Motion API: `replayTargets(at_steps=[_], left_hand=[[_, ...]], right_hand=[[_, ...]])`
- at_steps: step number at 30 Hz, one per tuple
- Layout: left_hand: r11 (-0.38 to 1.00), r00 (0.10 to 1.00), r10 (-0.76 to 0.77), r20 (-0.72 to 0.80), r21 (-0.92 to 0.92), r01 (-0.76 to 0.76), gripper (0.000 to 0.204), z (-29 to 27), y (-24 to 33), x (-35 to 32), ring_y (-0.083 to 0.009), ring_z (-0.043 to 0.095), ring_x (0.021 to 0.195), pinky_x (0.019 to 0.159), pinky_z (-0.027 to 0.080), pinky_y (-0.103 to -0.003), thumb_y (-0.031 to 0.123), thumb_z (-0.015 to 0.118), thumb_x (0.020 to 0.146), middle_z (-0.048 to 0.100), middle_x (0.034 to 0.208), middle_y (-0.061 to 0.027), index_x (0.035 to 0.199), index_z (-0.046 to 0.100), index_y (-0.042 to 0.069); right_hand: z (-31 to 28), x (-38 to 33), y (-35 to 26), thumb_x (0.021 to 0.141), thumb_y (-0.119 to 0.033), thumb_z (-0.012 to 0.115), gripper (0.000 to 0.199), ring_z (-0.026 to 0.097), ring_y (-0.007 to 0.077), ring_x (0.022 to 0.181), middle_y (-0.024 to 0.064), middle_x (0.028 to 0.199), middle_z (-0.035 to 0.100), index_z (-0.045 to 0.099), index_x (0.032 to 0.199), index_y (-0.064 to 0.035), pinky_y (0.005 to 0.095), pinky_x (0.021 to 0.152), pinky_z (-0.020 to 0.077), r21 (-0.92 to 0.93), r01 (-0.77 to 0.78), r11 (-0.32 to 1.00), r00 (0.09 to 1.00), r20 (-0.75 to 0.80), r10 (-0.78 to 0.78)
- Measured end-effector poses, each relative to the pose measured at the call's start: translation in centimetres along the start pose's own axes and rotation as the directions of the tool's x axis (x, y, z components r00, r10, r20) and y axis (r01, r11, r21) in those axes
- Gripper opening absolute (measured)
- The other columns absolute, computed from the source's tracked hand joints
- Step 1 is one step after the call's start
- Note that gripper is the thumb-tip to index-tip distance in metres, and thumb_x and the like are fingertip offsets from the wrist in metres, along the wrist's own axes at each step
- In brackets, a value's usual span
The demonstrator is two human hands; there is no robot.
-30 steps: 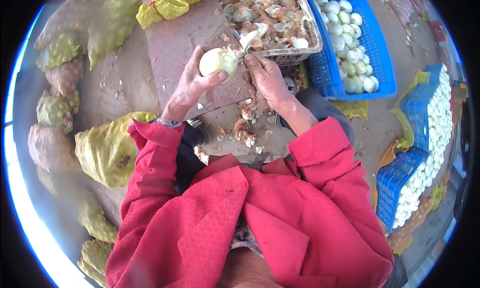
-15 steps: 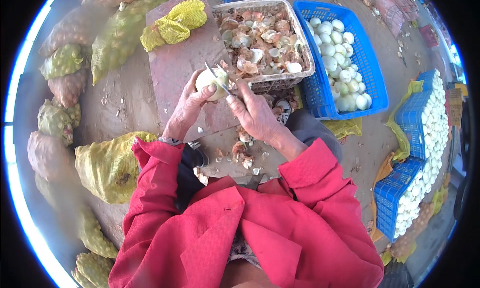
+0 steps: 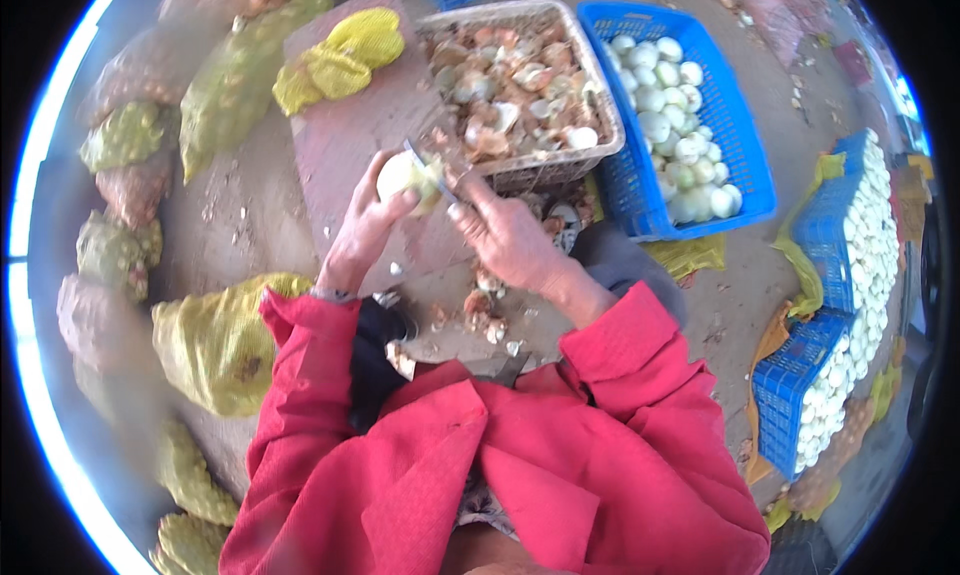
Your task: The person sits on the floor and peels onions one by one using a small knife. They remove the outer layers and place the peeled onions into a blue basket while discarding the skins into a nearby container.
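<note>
A pale peeled onion (image 3: 402,182) rests in my left hand (image 3: 362,220), whose fingers and thumb are wrapped round it. My right hand (image 3: 508,237) is closed on a small knife (image 3: 428,170). Its narrow blade lies across the right side of the onion, and the fingers hide most of the handle. Both hands are above a reddish board (image 3: 335,145), just short of a whitish crate (image 3: 613,140) heaped with brown onion skins (image 3: 510,85).
A crumpled yellow mesh bag (image 3: 345,55) lies on the board's far end. Right of the skins stands a blue crate (image 3: 745,155) of peeled onions (image 3: 680,125). More filled blue crates (image 3: 800,375) line the right side. Full mesh sacks (image 3: 225,340) stand on the left.
The onion and both hands have shifted slightly left. The knife stays against the onion, its blade now at its upper right. The whole view has tilted a little.
</note>
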State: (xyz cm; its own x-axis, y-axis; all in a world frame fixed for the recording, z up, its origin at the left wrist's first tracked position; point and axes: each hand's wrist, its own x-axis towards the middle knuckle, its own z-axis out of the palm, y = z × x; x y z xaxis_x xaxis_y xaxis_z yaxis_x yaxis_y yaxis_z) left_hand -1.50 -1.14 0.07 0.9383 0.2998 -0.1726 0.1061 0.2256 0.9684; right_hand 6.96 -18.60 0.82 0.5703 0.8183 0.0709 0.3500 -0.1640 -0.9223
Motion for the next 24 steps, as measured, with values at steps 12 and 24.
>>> replayTargets(at_steps=[12,24], left_hand=[[0.969,0.976,0.217,0.004,0.117,-0.216,0.061,1.7,0.4,0.5,-0.0154,0.052,0.092,0.079,0.044,-0.027,0.026,0.069,0.068,0.052,0.102,-0.0072,0.116,0.038,0.005],[0.984,0.985,0.171,-0.006,-0.048,-0.171,0.066,0.9,0.8,-0.1,-0.0142,0.052,0.093,0.079,0.044,-0.026,0.025,0.072,0.068,0.052,0.103,-0.0056,0.120,0.038,0.004]], right_hand=[[2.5,2.3,3.5,0.091,-0.026,0.044,0.034,0.050,0.0126,0.058,0.0040,0.066,0.053,0.048,0.112,-0.0002,0.0272,0.053,0.0416,0.473,-0.135,0.871,0.984,-0.039,0.174],[1.3,2.9,1.0,0.087,-0.030,0.051,0.033,0.045,0.0055,0.061,0.0004,0.069,0.051,0.051,0.106,-0.0037,0.0221,0.055,0.0375,0.434,-0.102,0.895,0.974,-0.140,0.178]])
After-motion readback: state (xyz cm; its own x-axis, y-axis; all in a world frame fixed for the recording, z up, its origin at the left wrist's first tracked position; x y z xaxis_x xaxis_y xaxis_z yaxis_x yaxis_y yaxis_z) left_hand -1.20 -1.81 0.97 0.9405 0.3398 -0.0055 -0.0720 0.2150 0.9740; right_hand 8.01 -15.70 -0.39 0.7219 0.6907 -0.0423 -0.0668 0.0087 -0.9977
